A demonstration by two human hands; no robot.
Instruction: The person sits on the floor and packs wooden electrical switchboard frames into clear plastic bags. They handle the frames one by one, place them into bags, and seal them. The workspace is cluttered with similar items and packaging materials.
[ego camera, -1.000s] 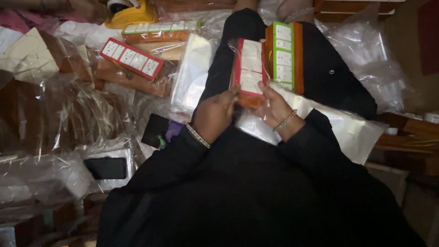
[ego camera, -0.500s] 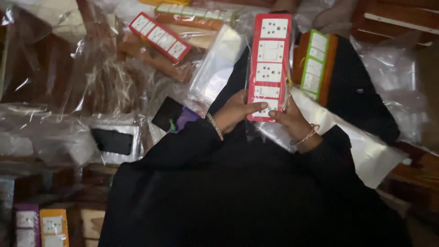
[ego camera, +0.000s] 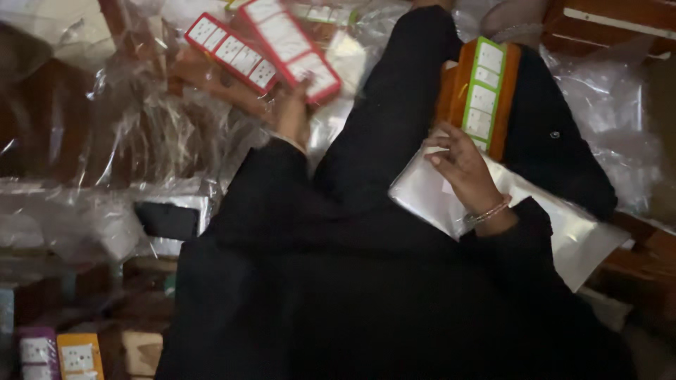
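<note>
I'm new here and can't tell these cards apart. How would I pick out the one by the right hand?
Start at the person's black-clothed lap and the clear plastic bag lying across it. The right hand rests on that bag, and just above its fingertips stands the card pack. It alone has an orange body with a green-edged strip of white squares; the cards by the left hand are red-edged.

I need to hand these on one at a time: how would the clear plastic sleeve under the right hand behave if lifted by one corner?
The clear plastic sleeve would probably flop and sag, since it is thin film draped over the lap. It looks glossy, so it may slip under the right hand. Likely very light, as it looks empty.
</note>
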